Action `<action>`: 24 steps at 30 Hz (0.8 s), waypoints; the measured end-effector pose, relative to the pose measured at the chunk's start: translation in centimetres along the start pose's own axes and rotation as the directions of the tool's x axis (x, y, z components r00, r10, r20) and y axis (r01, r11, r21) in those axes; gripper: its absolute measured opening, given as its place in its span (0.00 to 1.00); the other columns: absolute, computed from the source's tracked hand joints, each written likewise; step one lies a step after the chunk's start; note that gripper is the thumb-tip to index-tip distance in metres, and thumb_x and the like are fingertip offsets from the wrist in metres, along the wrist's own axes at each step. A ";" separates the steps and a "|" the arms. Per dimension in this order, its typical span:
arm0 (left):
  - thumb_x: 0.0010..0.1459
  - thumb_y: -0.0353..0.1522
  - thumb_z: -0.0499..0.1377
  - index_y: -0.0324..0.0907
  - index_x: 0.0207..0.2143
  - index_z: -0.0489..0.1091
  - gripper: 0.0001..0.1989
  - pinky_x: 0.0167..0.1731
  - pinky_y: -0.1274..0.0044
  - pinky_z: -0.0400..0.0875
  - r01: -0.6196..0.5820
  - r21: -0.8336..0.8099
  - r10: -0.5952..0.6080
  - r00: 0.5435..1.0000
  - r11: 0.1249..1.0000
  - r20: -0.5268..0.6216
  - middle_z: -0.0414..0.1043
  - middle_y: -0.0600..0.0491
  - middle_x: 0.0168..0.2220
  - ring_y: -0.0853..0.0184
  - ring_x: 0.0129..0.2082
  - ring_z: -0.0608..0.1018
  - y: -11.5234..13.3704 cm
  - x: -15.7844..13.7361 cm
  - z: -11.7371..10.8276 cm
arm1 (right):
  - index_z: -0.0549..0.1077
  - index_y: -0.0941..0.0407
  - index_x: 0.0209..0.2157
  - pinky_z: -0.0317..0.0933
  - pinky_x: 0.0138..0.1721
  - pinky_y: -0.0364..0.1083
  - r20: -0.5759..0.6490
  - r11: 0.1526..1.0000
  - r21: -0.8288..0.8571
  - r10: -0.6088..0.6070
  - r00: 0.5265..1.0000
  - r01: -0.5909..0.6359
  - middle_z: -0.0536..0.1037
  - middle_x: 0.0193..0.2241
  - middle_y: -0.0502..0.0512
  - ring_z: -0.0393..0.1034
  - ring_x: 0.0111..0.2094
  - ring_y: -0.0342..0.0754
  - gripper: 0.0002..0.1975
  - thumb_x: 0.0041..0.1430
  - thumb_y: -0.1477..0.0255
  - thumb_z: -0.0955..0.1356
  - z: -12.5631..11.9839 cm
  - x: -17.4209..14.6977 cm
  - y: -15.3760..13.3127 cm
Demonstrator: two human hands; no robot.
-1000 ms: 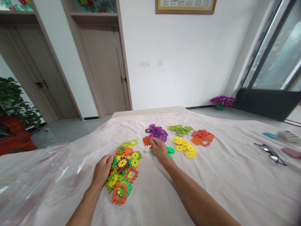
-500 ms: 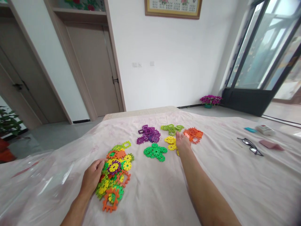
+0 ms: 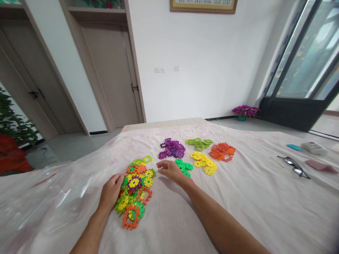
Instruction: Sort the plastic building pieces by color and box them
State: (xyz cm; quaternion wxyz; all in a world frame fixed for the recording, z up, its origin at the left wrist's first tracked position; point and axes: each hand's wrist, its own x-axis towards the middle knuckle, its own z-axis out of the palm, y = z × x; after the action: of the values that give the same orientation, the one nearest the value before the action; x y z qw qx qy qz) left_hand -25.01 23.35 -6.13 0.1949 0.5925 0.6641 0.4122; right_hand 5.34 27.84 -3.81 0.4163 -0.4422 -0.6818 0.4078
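My left hand (image 3: pixel 111 190) rests against the left edge of a mixed pile of plastic interlocking pieces (image 3: pixel 134 183), its fingers curled and pressed together; what they hold, if anything, is hidden. Flower discs and square frames in green, yellow, orange and purple lie heaped there. My right hand (image 3: pixel 172 171) is just right of that pile, above the cloth, fingers apart and nothing seen in them. It partly covers a cluster of green discs (image 3: pixel 185 165). Farther back lie sorted clusters: purple pieces (image 3: pixel 172 148), lime-green pieces (image 3: pixel 199 143), yellow discs (image 3: pixel 204 162) and orange pieces (image 3: pixel 222 151).
A pale cloth (image 3: pixel 251 197) covers the table. Clear plastic packaging (image 3: pixel 60 197) lies at the left. On the right are eyeglasses (image 3: pixel 293 166), a pink folded item (image 3: pixel 321 165), a blue item (image 3: pixel 294 147) and a whitish packet (image 3: pixel 314 148).
My right hand has moved left from the yellow and orange clusters to beside the mixed pile, uncovering the yellow discs. My left hand stays at the pile's edge. The view has shifted slightly.
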 end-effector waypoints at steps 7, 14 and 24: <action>0.60 0.45 0.52 0.45 0.46 0.77 0.22 0.48 0.74 0.69 -0.004 0.009 0.004 1.000 1.000 -0.016 0.80 0.52 0.47 0.60 0.47 0.79 0.4 -0.2 -0.1 | 0.76 0.53 0.48 0.58 0.52 0.48 0.297 0.767 -0.472 -0.325 0.898 0.434 0.79 0.47 0.55 0.70 0.49 0.51 0.18 0.55 0.67 0.73 2.8 -2.1 -1.5; 0.61 0.45 0.51 0.44 0.47 0.77 0.22 0.51 0.73 0.67 -0.013 -0.003 0.013 1.000 1.000 -0.006 0.79 0.51 0.49 0.59 0.49 0.77 0.7 -0.3 -0.1 | 0.76 0.54 0.40 0.57 0.44 0.45 0.230 0.747 -0.559 -0.278 0.933 0.360 0.77 0.39 0.52 0.68 0.42 0.49 0.14 0.51 0.67 0.76 3.8 -2.1 -1.5; 0.61 0.46 0.51 0.44 0.47 0.77 0.23 0.50 0.73 0.67 -0.018 -0.004 0.018 1.000 1.000 0.003 0.79 0.50 0.49 0.59 0.49 0.77 0.0 -0.1 0.1 | 0.77 0.55 0.37 0.55 0.31 0.41 0.091 0.938 -0.313 -0.124 0.988 0.147 0.76 0.29 0.48 0.67 0.30 0.43 0.07 0.54 0.75 0.70 3.2 -2.0 -1.3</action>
State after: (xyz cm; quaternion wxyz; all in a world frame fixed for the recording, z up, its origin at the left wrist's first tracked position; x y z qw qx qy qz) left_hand -24.95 23.31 -6.19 0.1934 0.5984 0.6578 0.4145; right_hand 2.57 24.96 -4.01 0.3422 -0.4410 -0.7818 0.2779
